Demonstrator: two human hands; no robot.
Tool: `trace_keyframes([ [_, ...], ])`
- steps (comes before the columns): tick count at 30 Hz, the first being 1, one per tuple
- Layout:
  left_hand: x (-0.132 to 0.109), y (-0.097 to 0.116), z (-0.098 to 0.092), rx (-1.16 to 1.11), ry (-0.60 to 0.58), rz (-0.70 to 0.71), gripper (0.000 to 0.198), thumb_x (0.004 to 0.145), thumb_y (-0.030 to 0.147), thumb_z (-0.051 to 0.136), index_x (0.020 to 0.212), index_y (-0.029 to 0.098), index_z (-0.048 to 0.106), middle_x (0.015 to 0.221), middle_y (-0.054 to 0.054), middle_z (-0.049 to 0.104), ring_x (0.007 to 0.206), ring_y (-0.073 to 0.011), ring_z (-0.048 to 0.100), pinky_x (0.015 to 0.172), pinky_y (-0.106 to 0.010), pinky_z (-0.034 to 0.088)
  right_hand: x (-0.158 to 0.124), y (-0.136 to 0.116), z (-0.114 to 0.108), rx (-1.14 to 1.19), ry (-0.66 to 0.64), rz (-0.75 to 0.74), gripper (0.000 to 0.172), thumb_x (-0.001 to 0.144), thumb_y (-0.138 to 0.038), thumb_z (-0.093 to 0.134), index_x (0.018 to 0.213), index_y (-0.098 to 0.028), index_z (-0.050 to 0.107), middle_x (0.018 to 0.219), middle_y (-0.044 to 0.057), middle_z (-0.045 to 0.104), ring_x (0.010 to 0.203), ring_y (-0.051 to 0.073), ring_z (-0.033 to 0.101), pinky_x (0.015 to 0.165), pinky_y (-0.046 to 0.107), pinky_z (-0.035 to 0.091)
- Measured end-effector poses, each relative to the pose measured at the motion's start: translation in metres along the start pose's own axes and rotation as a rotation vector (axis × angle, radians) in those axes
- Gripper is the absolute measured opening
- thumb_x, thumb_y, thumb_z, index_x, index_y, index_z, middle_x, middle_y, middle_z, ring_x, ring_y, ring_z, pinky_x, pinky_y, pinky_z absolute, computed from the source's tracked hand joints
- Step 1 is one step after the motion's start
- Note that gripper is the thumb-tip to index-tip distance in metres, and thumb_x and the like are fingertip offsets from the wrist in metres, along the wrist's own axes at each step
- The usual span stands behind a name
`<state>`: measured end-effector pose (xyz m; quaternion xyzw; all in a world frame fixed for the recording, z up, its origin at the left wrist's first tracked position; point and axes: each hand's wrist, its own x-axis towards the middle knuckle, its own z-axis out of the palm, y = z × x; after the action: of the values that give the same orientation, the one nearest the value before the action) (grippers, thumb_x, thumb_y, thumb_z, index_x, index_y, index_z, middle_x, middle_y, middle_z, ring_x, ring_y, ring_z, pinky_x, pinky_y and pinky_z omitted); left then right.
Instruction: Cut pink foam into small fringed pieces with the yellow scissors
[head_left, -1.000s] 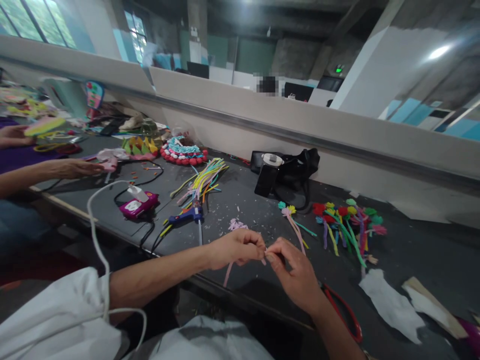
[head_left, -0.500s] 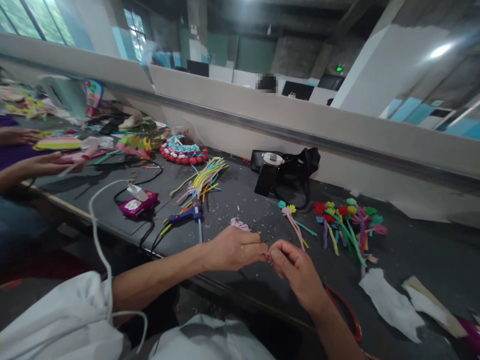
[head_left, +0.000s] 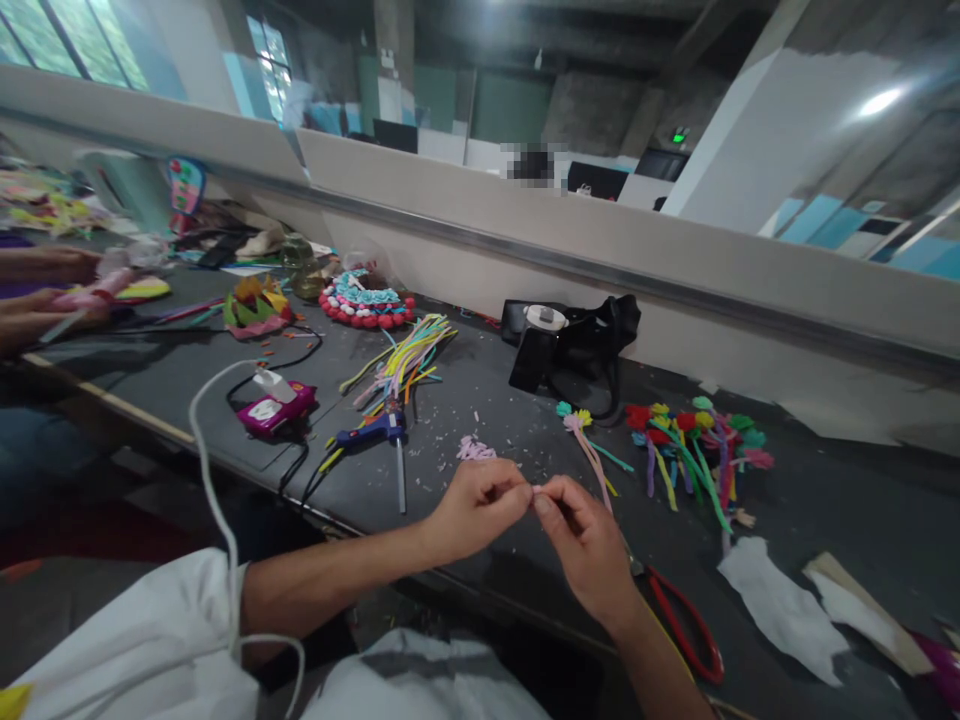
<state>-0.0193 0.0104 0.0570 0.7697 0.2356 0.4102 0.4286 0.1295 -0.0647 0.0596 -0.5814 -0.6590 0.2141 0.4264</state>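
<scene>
At the table's near edge, my left hand [head_left: 480,508] and my right hand [head_left: 589,545] meet fingertip to fingertip. Both are pinched on a tiny pink piece [head_left: 535,490], mostly covered by the fingers. Just beyond my left hand lies a small heap of short pink-lilac pieces [head_left: 475,448]. Past my right hand is a little bunch of fuzzy-stemmed flowers [head_left: 581,428]. Red-handled scissors [head_left: 684,622] lie beside my right forearm, partly hidden by it.
A blue glue gun [head_left: 371,432] and a bundle of coloured pipe cleaners [head_left: 405,360] lie to the left, near a purple power strip [head_left: 277,408]. Finished colourful flowers [head_left: 690,440] and white paper scraps [head_left: 784,605] are on the right. A co-worker's hands [head_left: 52,300] hold something pink.
My left hand has turned and its fingers have curled in. My right hand has shifted slightly, showing more of the scissors. The co-worker's hands have moved left with the pink item.
</scene>
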Motion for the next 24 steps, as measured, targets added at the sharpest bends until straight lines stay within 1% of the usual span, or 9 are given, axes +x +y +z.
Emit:
trace_keyframes([
  [2, 0.000, 0.004, 0.008, -0.231, 0.053, -0.320, 0.023, 0.078, 0.023, 0.051, 0.056, 0.016, 0.050, 0.050, 0.006, 0.037, 0.047, -0.0067, 0.034, 0.045, -0.020, 0.026, 0.001, 0.003, 0.003, -0.090, 0.029, -0.073, 0.019, 0.095, -0.030, 0.044, 0.080, -0.021, 0.053, 0.073, -0.001, 0.053, 0.068, 0.013, 0.049, 0.064, 0.023, 0.037],
  [4, 0.002, 0.007, 0.013, -0.424, 0.079, -0.531, 0.021, 0.072, 0.023, 0.053, 0.054, 0.016, 0.046, 0.049, 0.007, 0.036, 0.045, -0.0061, 0.030, 0.043, -0.019, 0.023, 0.001, 0.006, 0.004, -0.148, 0.036, -0.128, 0.019, 0.094, -0.026, 0.044, 0.079, -0.021, 0.052, 0.073, -0.001, 0.053, 0.069, 0.013, 0.049, 0.064, 0.024, 0.036],
  [7, 0.004, 0.009, 0.011, -0.527, -0.009, -0.650, 0.020, 0.073, 0.027, 0.055, 0.058, 0.016, 0.049, 0.053, 0.006, 0.044, 0.043, -0.0054, 0.027, 0.040, -0.019, 0.020, 0.001, 0.008, 0.002, -0.151, 0.045, -0.124, 0.019, 0.095, -0.026, 0.043, 0.080, -0.021, 0.053, 0.074, -0.001, 0.054, 0.068, 0.013, 0.050, 0.064, 0.023, 0.037],
  [9, 0.004, 0.009, 0.006, -0.378, -0.028, -0.512, 0.019, 0.077, 0.030, 0.057, 0.066, 0.015, 0.056, 0.059, 0.004, 0.050, 0.045, -0.0059, 0.033, 0.042, -0.019, 0.025, 0.001, 0.007, -0.002, -0.107, 0.064, -0.065, 0.020, 0.095, -0.030, 0.044, 0.081, -0.021, 0.055, 0.073, -0.001, 0.055, 0.067, 0.012, 0.050, 0.063, 0.023, 0.038],
  [12, 0.003, 0.004, -0.004, 0.026, 0.045, 0.006, 0.016, 0.082, 0.026, 0.059, 0.091, 0.015, 0.066, 0.071, -0.001, 0.059, 0.060, -0.0093, 0.049, 0.055, -0.020, 0.040, 0.001, 0.003, -0.009, -0.014, 0.054, 0.038, 0.024, 0.095, -0.037, 0.045, 0.081, -0.021, 0.057, 0.068, -0.003, 0.054, 0.062, 0.012, 0.049, 0.059, 0.022, 0.038],
  [14, 0.003, -0.001, -0.010, 0.241, 0.023, 0.332, 0.022, 0.085, 0.021, 0.057, 0.105, 0.017, 0.065, 0.082, -0.004, 0.063, 0.071, -0.0114, 0.056, 0.064, -0.022, 0.046, 0.001, 0.001, -0.012, 0.037, 0.023, 0.091, 0.028, 0.095, -0.041, 0.045, 0.080, -0.021, 0.057, 0.063, -0.004, 0.049, 0.057, 0.011, 0.046, 0.054, 0.021, 0.036],
  [15, 0.003, -0.004, -0.013, 0.331, 0.011, 0.440, 0.022, 0.087, 0.020, 0.055, 0.107, 0.018, 0.064, 0.085, -0.005, 0.063, 0.073, -0.0114, 0.058, 0.065, -0.022, 0.046, 0.001, 0.000, -0.013, 0.056, 0.012, 0.109, 0.029, 0.094, -0.042, 0.045, 0.079, -0.021, 0.056, 0.061, -0.005, 0.047, 0.055, 0.010, 0.043, 0.052, 0.021, 0.035],
  [20, 0.006, -0.008, -0.024, 0.684, -0.006, 0.713, 0.021, 0.090, 0.020, 0.052, 0.109, 0.021, 0.062, 0.082, -0.002, 0.064, 0.065, -0.0093, 0.057, 0.060, -0.020, 0.043, 0.000, -0.003, -0.015, 0.095, -0.028, 0.130, 0.030, 0.094, -0.042, 0.046, 0.076, -0.020, 0.055, 0.060, -0.006, 0.042, 0.055, 0.009, 0.040, 0.051, 0.020, 0.033],
  [24, 0.007, -0.005, -0.029, 0.737, -0.101, 0.755, 0.024, 0.090, 0.020, 0.052, 0.113, 0.018, 0.059, 0.075, 0.000, 0.061, 0.062, -0.0107, 0.054, 0.057, -0.023, 0.041, -0.001, -0.005, -0.016, 0.106, -0.070, 0.117, 0.028, 0.093, -0.040, 0.047, 0.075, -0.020, 0.054, 0.060, -0.006, 0.043, 0.054, 0.009, 0.039, 0.051, 0.020, 0.033],
])
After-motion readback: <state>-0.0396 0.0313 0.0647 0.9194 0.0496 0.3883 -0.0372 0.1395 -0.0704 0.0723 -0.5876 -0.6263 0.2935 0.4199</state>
